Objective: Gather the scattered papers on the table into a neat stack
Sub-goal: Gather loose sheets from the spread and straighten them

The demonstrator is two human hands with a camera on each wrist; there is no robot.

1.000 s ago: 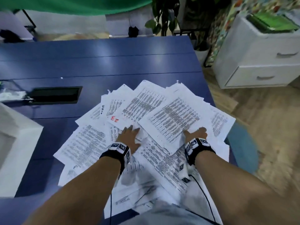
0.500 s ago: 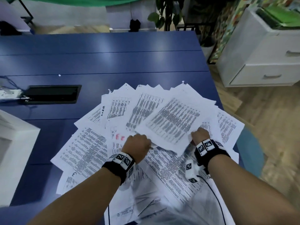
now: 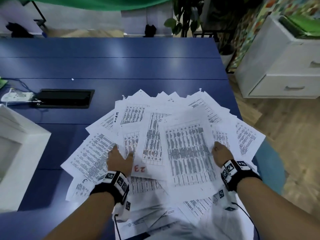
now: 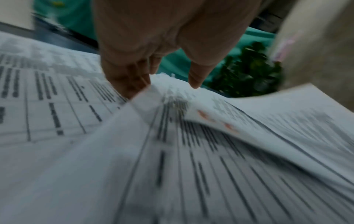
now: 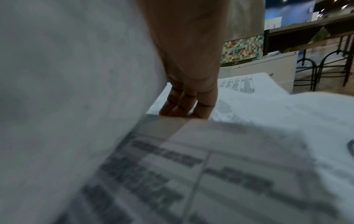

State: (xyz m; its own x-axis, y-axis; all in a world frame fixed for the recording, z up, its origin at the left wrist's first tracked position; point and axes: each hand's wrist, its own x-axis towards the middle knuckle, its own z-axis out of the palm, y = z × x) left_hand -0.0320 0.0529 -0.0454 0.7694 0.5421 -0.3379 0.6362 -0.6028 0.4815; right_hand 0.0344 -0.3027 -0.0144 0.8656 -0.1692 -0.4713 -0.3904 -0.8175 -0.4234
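Head view is showing the papers (image 3: pixel 162 141) lying fanned and overlapping on the near right part of the blue table (image 3: pixel 110 66), with the left hand (image 3: pixel 119 159) pinching a lifted sheet edge between thumb and fingers, and the right hand (image 3: pixel 220 153) reaching under the top sheet's right edge, though whether it is clamping the sheet cannot be told. The sheets are looking light, floppy and slippery against each other, so squaring them by the outer edges seems best. Both wrist views are blurring badly, the right fingertips (image 5: pixel 186 104) are going under paper, and the nearest sheets are running out of frame.
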